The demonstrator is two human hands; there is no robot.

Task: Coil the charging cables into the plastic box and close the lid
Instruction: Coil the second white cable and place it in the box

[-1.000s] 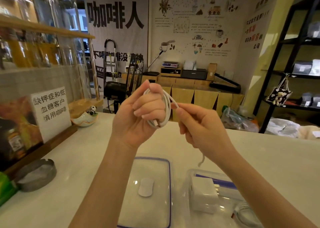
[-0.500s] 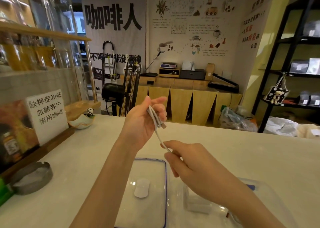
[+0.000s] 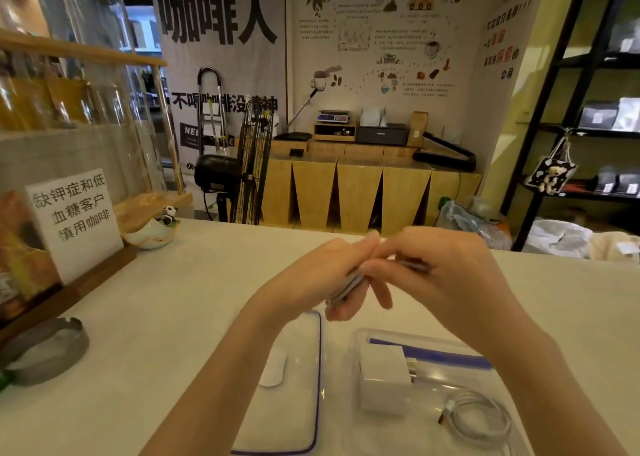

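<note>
Hands meet at the centre of the frame, above the white counter (image 3: 173,300). My left hand (image 3: 322,275) has its fingers curled round a bundle of white cable (image 3: 346,287); the looped strands show as a pale, blurred band slanting down to the left out of my grip. My right hand (image 3: 446,275) comes in from the right and closes its thumb and fingers on the same bundle, where a short stretch of cable pokes out toward the right. Motion blur hides just how the fingertips lie on it.

Below the hands, in the lower right of the frame, the clear plastic box (image 3: 353,355) sits open on the counter. Inside it a white charger block (image 3: 382,379) lies at the left end with its metal prongs pointing right, and a second white cable (image 3: 481,417) lies coiled in a ring at the lower right, apart from the block. My right forearm crosses over the box's right side.

Just left of the box, in the lower centre, the lid (image 3: 298,403) lies flat on the counter, clear with a blue rim and a white oval patch at its middle. My left forearm covers its left edge.

At the lower left a round metal ashtray (image 3: 45,351) stands on the counter, and above it, at the left edge, a white sign (image 3: 74,220) with Chinese lettering leans in a wooden holder.
</note>
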